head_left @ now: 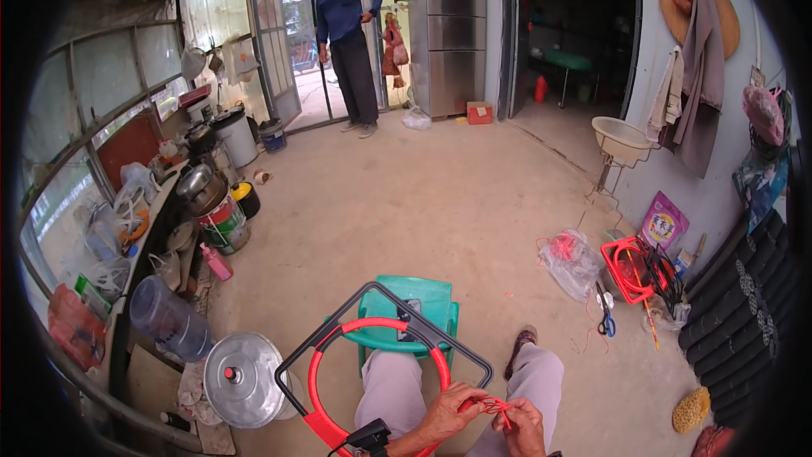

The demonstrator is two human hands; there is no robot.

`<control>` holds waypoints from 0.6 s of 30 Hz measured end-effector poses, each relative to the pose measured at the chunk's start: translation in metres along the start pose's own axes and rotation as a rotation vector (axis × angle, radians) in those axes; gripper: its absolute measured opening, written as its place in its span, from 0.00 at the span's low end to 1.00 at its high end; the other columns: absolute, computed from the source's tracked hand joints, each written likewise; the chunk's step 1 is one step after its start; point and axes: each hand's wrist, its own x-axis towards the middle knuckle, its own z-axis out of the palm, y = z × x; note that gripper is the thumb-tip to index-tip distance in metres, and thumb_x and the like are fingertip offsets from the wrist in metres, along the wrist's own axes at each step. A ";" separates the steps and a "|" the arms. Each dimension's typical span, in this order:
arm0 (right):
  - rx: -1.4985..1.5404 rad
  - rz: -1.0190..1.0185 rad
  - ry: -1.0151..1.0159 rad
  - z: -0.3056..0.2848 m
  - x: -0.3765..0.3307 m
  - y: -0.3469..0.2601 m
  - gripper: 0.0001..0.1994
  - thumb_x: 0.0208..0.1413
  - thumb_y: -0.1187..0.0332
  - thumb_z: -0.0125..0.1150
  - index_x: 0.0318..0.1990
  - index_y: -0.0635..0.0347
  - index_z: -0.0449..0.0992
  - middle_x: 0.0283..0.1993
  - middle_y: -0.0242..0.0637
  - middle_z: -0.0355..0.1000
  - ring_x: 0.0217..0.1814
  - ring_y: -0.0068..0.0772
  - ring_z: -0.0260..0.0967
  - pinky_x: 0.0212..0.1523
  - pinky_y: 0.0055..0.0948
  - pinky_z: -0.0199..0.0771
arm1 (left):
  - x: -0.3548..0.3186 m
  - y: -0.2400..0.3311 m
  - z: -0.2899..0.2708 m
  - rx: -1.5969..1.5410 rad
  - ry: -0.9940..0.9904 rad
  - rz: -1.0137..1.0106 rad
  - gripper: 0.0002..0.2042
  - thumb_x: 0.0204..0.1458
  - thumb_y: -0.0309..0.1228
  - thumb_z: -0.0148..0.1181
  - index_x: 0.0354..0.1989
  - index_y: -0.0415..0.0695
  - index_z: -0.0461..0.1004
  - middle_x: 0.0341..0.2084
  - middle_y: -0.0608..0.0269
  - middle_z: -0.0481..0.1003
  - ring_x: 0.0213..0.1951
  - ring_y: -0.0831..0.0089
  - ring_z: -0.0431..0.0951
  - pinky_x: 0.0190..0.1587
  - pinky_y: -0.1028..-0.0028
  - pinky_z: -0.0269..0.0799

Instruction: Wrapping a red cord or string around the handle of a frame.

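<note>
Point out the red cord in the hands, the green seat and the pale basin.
Red cord [494,406]: head view, on its exposed bunched strands.
Green seat [436,292]: head view, on a bare part near its top right.
Pale basin [620,151]: head view, on its outer wall.

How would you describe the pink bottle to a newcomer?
Find the large silver lid at lower left. Look above it, past the clear water jug, to just below the green-and-red bucket. Unlike both, the bottle is small and pink, with a pump top.
</note>
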 end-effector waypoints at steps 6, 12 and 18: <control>0.034 -0.021 -0.032 0.001 0.003 0.004 0.08 0.60 0.67 0.53 0.34 0.62 0.72 0.24 0.30 0.68 0.24 0.18 0.61 0.27 0.16 0.59 | 0.000 -0.005 -0.003 0.068 0.030 0.040 0.08 0.47 0.28 0.64 0.35 0.40 0.76 0.29 0.58 0.74 0.37 0.60 0.74 0.42 0.67 0.69; 0.055 -0.017 -0.016 0.000 0.006 0.007 0.08 0.60 0.66 0.53 0.34 0.62 0.72 0.24 0.31 0.68 0.24 0.18 0.61 0.27 0.16 0.59 | 0.001 -0.001 -0.002 -0.031 0.047 -0.039 0.06 0.48 0.25 0.62 0.34 0.39 0.77 0.27 0.60 0.73 0.29 0.69 0.75 0.30 0.73 0.70; -0.008 -0.004 -0.031 0.002 -0.002 0.008 0.08 0.60 0.66 0.52 0.35 0.63 0.72 0.23 0.30 0.68 0.22 0.16 0.59 0.25 0.15 0.56 | -0.012 0.002 0.005 -0.122 0.062 -0.079 0.07 0.50 0.23 0.60 0.37 0.38 0.77 0.26 0.63 0.72 0.24 0.78 0.71 0.25 0.79 0.66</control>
